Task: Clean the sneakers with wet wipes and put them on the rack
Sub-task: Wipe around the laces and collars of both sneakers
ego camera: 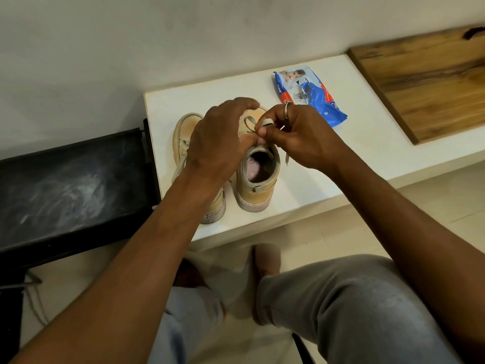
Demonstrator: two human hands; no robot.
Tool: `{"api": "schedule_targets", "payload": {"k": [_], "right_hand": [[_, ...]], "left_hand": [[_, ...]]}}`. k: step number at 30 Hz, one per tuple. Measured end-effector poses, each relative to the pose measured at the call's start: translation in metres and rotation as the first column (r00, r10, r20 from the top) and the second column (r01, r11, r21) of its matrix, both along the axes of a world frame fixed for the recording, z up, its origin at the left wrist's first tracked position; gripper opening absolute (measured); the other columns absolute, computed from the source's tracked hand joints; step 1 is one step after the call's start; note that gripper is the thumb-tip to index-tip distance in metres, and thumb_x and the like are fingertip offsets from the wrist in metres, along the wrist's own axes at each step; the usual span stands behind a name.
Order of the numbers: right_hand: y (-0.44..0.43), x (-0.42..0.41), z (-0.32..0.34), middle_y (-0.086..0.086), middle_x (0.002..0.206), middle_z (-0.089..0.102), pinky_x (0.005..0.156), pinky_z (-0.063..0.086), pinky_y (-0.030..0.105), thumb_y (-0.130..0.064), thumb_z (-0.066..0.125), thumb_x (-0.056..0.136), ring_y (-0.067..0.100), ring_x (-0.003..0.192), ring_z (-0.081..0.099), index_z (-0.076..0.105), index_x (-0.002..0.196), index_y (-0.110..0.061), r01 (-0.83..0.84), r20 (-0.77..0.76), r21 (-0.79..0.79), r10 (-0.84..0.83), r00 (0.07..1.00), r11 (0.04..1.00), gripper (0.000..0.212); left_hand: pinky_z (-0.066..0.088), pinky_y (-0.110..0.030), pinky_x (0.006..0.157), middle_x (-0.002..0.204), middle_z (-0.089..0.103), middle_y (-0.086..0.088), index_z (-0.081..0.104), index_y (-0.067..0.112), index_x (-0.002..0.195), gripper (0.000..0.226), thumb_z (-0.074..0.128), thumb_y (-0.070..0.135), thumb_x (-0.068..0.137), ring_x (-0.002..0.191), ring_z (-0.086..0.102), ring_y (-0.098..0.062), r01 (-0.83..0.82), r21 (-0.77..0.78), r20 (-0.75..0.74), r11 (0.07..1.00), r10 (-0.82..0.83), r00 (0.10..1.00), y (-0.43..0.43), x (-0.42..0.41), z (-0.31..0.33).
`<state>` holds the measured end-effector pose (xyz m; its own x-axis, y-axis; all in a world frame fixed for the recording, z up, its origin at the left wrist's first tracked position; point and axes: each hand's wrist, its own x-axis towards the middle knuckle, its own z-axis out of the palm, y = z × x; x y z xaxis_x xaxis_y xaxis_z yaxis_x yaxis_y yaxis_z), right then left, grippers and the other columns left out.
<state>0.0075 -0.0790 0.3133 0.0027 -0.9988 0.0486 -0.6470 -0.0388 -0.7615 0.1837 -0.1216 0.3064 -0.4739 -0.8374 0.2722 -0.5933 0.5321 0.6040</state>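
In the head view, the right hand [296, 137] pinches a lace [249, 123] of the sneaker [258, 185] on the white ledge [341, 158]. The left hand [220, 143] curls over its toe, and the wipes pack [309, 95] lies at 1 o'clock. A hard tug could knot the lace or tip the sneaker onto its twin [183, 132] at 9 o'clock.

**Bare forearms, one ring, faded trousers**

The right hand [296, 135] wears a plain silver-coloured ring [286, 110] on one of its fingers [275, 112]. Both forearms are bare as far as the picture shows them. The trousers [354, 311] are of light blue-grey cloth, faded and paler over the knees. Below them one foot [266, 258] looks covered in pale pink, but it is blurred.
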Motion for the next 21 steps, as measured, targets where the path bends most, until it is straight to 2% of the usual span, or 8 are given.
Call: {"api": "schedule_targets", "payload": {"k": [2,4,7,11,14,16,18,21], "right_hand": [[0.0,0.001,-0.001,-0.007,0.089,0.071,0.079,0.056,0.03,-0.026,0.065,0.096,0.01,0.084,0.066,0.071,0.1,-0.017,0.016,0.017,-0.018,-0.016,1.0,1.0,0.012],[-0.001,0.002,-0.004,-0.01,0.086,0.07,0.074,0.055,0.024,-0.022,0.064,0.096,0.005,0.081,0.066,0.069,0.1,-0.014,0.033,0.048,-0.028,-0.031,0.998,0.999,0.01],[-0.003,0.003,-0.005,-0.001,0.081,0.073,0.068,0.054,0.023,-0.022,0.065,0.096,0.01,0.075,0.069,0.064,0.103,-0.008,0.091,0.166,0.021,-0.093,0.982,0.996,0.016],[-0.003,0.006,-0.008,0.005,0.076,0.073,0.063,0.053,0.025,-0.024,0.068,0.094,0.013,0.07,0.069,0.058,0.105,-0.01,0.137,0.259,0.053,-0.146,0.955,0.989,0.02],[-0.002,0.007,-0.009,0.011,0.082,0.074,0.063,0.056,0.038,-0.028,0.072,0.091,0.026,0.075,0.071,0.051,0.111,-0.018,0.111,0.329,0.085,-0.133,0.935,0.99,0.03],[0.0,0.005,-0.008,0.016,0.087,0.072,0.063,0.054,0.034,-0.025,0.078,0.085,0.024,0.073,0.068,0.048,0.116,-0.02,0.037,0.366,0.095,-0.069,0.928,0.995,0.044],[0.002,0.006,-0.007,0.01,0.086,0.067,0.066,0.053,0.029,-0.02,0.081,0.082,0.014,0.072,0.063,0.046,0.118,-0.024,-0.017,0.26,0.059,0.002,0.966,0.998,0.05],[0.002,0.014,-0.004,0.003,0.087,0.063,0.071,0.054,0.025,-0.017,0.073,0.087,0.01,0.074,0.059,0.05,0.121,-0.029,-0.01,-0.03,-0.06,0.008,1.0,0.998,0.043]], "left_hand": [[0.048,-0.039,0.099,0.132,0.065,-0.002,0.058,0.021,0.138,0.055,0.073,0.035,0.087,0.117,0.06,-0.024,0.09,-0.035,0.064,0.995,-0.087,0.994,-0.002,0.0,0.001],[0.05,-0.042,0.091,0.117,0.071,-0.006,0.059,0.019,0.137,0.05,0.066,0.038,0.092,0.105,0.064,-0.026,0.116,-0.045,0.122,0.992,-0.11,0.986,-0.002,-0.002,0.001],[0.045,-0.04,0.073,0.098,0.071,-0.008,0.071,0.014,0.118,0.037,0.06,0.041,0.095,0.09,0.06,-0.026,0.109,-0.161,0.187,0.981,-0.078,0.979,-0.003,-0.001,-0.001],[0.036,-0.034,0.066,0.089,0.069,-0.008,0.076,0.015,0.108,0.034,0.055,0.04,0.098,0.084,0.06,-0.027,0.113,-0.238,0.243,0.965,-0.053,0.969,-0.004,0.002,0.0],[0.034,-0.03,0.064,0.086,0.068,-0.005,0.076,0.014,0.1,0.033,0.051,0.036,0.1,0.077,0.058,-0.02,0.062,-0.195,0.224,0.979,-0.017,0.974,0.0,0.001,0.002],[0.035,-0.027,0.06,0.085,0.066,-0.002,0.073,0.015,0.094,0.031,0.048,0.033,0.101,0.075,0.057,-0.018,-0.002,-0.085,0.204,0.996,0.02,0.979,0.0,0.002,0.003],[0.034,-0.025,0.055,0.08,0.061,0.002,0.067,0.016,0.087,0.028,0.048,0.031,0.101,0.072,0.056,-0.017,-0.048,0.014,0.191,0.999,0.044,0.981,0.0,0.002,0.001],[0.033,-0.021,0.055,0.079,0.057,0.005,0.065,0.016,0.091,0.026,0.048,0.032,0.103,0.071,0.055,-0.015,-0.068,0.057,0.188,0.996,0.057,0.981,0.001,0.0,0.002]]}}
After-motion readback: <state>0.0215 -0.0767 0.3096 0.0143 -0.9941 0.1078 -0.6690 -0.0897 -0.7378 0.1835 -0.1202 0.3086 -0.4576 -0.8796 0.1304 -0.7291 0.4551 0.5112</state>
